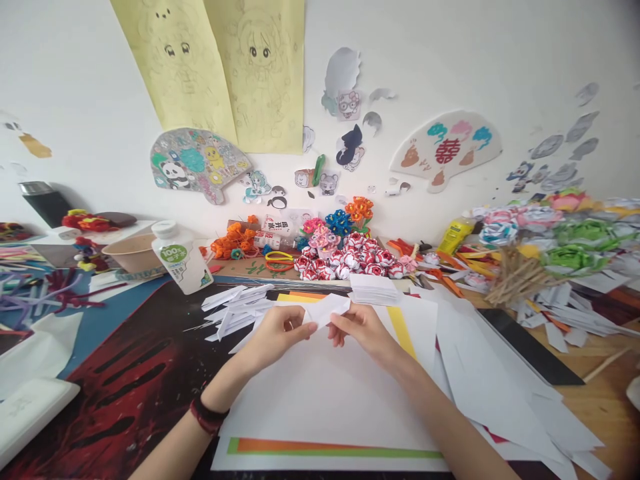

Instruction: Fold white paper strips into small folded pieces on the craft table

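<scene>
Between my two hands a small piece of folded white paper (326, 308) is held up above a large white sheet (330, 393). My left hand (285, 330) pinches its left end between thumb and fingers. At the right end, my right hand (361, 328) grips it the same way, with the other fingers curled below. Left of my hands lies a loose pile of folded white paper strips (240, 303). Behind my right hand sits a neat stack of small white papers (373, 289). Yellow, orange and green sheets show under the large sheet's edges.
A white bottle (183, 259) and a paper bowl (133, 252) stand at the back left. Red-and-white paper flowers (350, 259) line the wall side. Loose white sheets (490, 373), a black flat board (530, 347) and a bundle of sticks (520, 275) lie to the right.
</scene>
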`<state>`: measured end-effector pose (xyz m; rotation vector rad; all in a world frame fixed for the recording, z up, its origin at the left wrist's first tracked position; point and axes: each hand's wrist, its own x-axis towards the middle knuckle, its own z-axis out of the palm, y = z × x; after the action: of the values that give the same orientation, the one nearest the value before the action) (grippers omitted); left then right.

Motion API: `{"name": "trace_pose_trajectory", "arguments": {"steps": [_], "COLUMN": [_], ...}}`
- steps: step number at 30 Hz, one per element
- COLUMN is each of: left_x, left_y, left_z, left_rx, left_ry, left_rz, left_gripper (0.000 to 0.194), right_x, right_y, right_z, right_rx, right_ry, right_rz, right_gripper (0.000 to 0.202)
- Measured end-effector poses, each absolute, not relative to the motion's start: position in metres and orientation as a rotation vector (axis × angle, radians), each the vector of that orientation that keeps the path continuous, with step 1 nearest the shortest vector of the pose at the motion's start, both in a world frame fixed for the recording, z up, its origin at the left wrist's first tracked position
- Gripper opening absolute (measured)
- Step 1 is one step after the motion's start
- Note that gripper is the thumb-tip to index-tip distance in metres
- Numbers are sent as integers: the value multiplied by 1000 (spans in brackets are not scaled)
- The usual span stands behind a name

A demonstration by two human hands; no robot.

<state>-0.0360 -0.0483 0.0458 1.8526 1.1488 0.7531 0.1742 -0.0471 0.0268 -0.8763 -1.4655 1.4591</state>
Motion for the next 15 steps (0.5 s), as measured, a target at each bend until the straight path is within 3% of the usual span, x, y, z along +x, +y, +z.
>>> {"name": "trace_pose_trajectory", "arguments": {"steps": [15], "left_x": [-49], "left_y": [-38], "left_z": [39], "left_rx": [2011], "left_ry": [1161], "left_rz": [533], "left_gripper": [35], "right_x": [196], "right_y": [-42], "right_z": [22], "right_rx": [-1006], "right_ry": [-1723], "right_rz": [1623], "right_gripper": [52]}}
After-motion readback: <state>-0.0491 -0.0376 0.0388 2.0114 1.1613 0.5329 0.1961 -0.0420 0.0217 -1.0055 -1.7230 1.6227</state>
